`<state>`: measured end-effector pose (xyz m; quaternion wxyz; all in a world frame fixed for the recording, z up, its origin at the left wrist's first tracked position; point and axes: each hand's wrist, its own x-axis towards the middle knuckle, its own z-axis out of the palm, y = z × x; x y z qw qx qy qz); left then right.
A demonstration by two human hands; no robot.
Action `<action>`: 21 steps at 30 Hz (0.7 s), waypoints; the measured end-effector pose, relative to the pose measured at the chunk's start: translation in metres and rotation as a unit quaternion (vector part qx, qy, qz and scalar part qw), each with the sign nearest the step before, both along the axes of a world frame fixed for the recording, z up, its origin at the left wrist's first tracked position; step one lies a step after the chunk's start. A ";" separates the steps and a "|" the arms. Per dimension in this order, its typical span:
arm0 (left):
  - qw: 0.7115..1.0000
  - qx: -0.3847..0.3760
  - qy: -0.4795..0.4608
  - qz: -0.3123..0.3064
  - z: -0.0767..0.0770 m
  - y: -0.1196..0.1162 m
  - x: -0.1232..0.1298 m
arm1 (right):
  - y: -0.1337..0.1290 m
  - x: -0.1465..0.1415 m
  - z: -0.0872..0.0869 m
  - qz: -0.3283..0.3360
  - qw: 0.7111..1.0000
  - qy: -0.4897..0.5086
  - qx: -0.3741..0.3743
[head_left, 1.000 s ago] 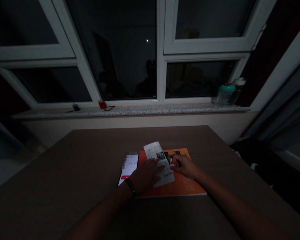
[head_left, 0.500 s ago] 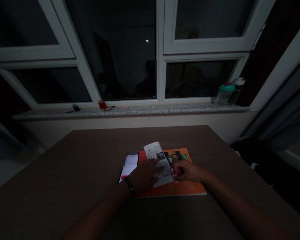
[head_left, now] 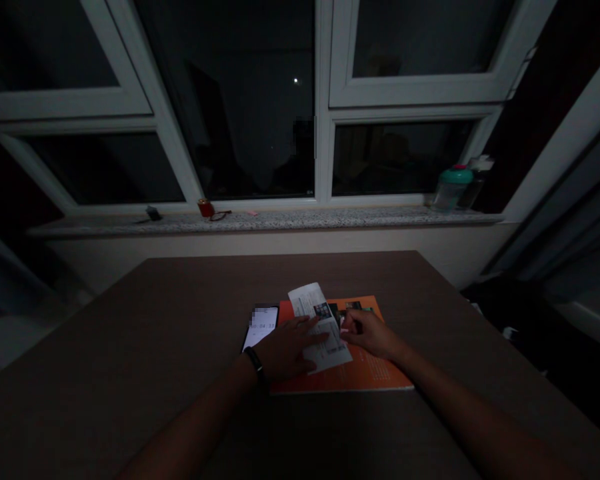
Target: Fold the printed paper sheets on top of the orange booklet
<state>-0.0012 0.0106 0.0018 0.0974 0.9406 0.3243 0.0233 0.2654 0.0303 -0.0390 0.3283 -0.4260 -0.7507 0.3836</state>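
Note:
A white printed sheet [head_left: 310, 300] lies slanted on an orange booklet [head_left: 370, 377] on the brown table [head_left: 180, 293]. My left hand [head_left: 287, 347], with a dark band at the wrist, rests with its fingers spread on the sheet and the booklet's left part. Beside the sheet's right edge, my right hand [head_left: 370, 333] is closed in a pinch around something small and pinkish, too small to make out. A phone [head_left: 263, 325] with a lit screen showing a timer lies left of the booklet, partly behind my left hand.
Behind the table runs a speckled window sill [head_left: 300, 219]. On it stand a small red jar [head_left: 206, 208], a small dark object [head_left: 153, 213] and a teal-lidded bottle [head_left: 453, 187], with another clear bottle [head_left: 475, 180] beside it. A grey curtain [head_left: 565, 200] hangs at the right.
My right hand has moved slightly up along the sheet's right edge, still pinched. My left hand has stayed spread on the sheet.

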 end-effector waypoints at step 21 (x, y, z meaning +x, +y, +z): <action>0.999 0.027 -0.023 0.021 -0.006 -0.005 0.005 | -0.001 0.001 0.004 0.022 0.997 -0.050 0.052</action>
